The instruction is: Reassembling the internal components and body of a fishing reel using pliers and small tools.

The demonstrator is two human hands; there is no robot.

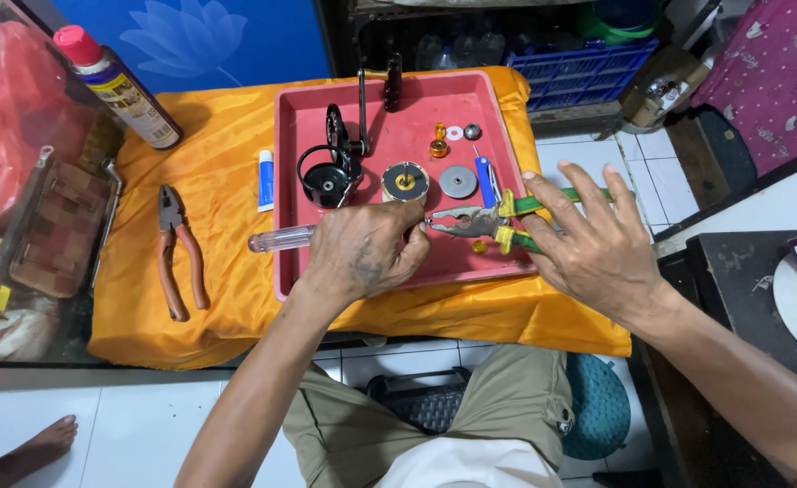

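My left hand (362,253) rests on the front of a red tray (294,117), closed around a screwdriver whose clear handle (279,239) sticks out to the left. Its fingertips meet the jaws of long-nose pliers (466,220) with green and yellow handles. My right hand (588,244) lies over those handles with fingers spread and straight, not curled round them. A small brass piece (479,246) lies just below the pliers.
In the tray lie a black reel body with crank (330,172), a spool (405,181), a grey disc (458,181), a blue tool (486,181) and small washers. On the orange cloth (217,298) are orange-handled pliers (177,253), a white tube (265,168), and a spray can (118,86). Someone's bare foot (41,443) shows at bottom left.
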